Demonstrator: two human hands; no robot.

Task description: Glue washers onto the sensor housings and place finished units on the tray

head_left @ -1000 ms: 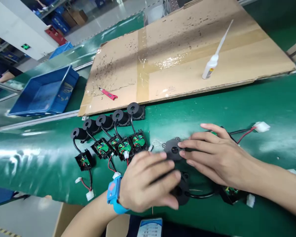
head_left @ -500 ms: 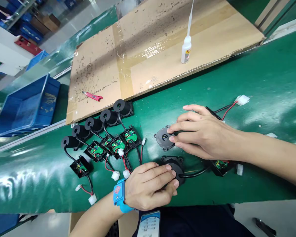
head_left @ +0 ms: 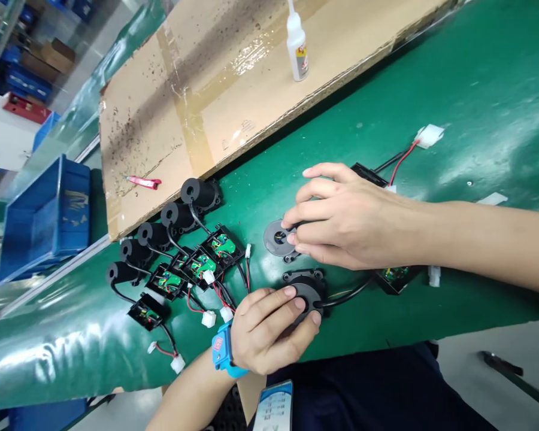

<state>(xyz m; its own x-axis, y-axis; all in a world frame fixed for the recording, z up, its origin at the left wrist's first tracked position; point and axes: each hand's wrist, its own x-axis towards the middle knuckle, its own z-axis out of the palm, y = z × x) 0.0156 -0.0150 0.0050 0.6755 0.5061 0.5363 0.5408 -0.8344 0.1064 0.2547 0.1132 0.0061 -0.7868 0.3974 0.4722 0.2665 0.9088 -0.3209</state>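
A black round housing (head_left: 312, 294) with a screw-eared flange lies on the green bench, a black cable leading right from it. My left hand (head_left: 272, 329), wearing a blue wrist strap, curls its fingers over the housing's top. Just beyond it is a flat dark-grey round cover (head_left: 273, 244) with a central hole where wires show. The fingertips of my right hand (head_left: 336, 218) pinch the cover's right edge, the other fingers being loosely bent. Under my right forearm, a black box with a green circuit board (head_left: 393, 274) is partly hidden.
Several black cylinders (head_left: 200, 193) with cables and open circuit boxes (head_left: 222, 246) stand in a row to the left. Behind lies a cardboard sheet (head_left: 233, 108), bearing a dropper bottle (head_left: 297, 54) and a red cutter knife (head_left: 144, 182). A blue bin (head_left: 74, 209) is at far left.
The view has shifted, so the bench appears turned and moved left. My right fingers have moved a little on the cover. My left hand stays on the housing, its fingers slightly more spread.
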